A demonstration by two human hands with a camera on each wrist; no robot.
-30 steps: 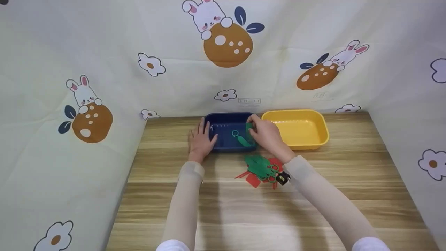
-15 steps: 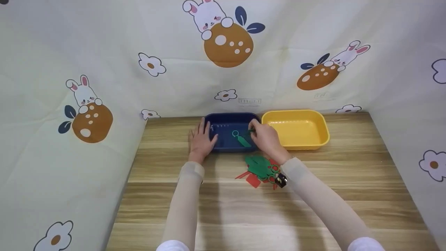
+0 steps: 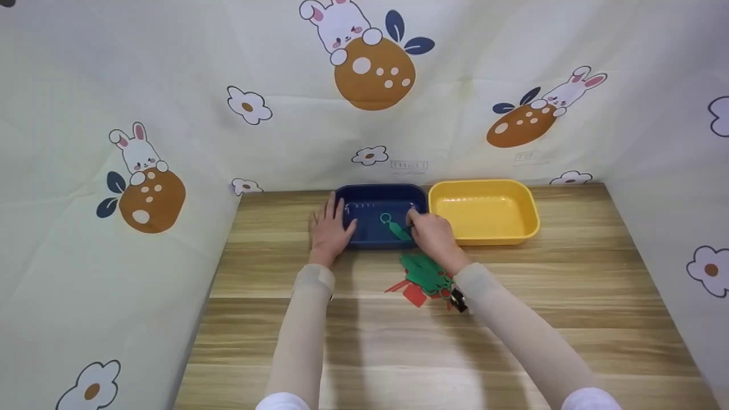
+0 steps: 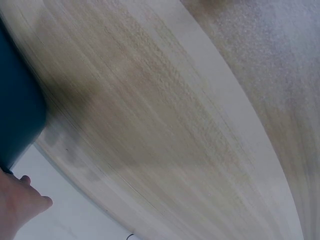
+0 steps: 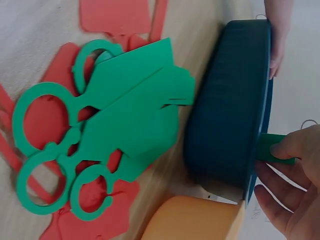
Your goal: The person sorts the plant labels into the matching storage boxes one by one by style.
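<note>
My left hand rests on the left rim of a dark blue plastic tray, fingers spread and straight. At the tray's right side, my right hand pinches a green plastic ring tag between thumb and fingers; the tag's ring is hidden in the right wrist view. Another green ring tag lies on the tray's floor. In front of the tray is a pile of green ring tags on top of red tags, partly under my right wrist in the head view.
Right beside the blue tray stands a yellow tray with nothing in it. Both sit on a wood-grain table, near a back wall of white cloth printed with rabbits and flowers. The cloth also rises along both sides.
The right hand has turned and lowered a little toward the tray's near right corner with its green tag, now mostly hidden in the head view. The left hand stays on the rim.
</note>
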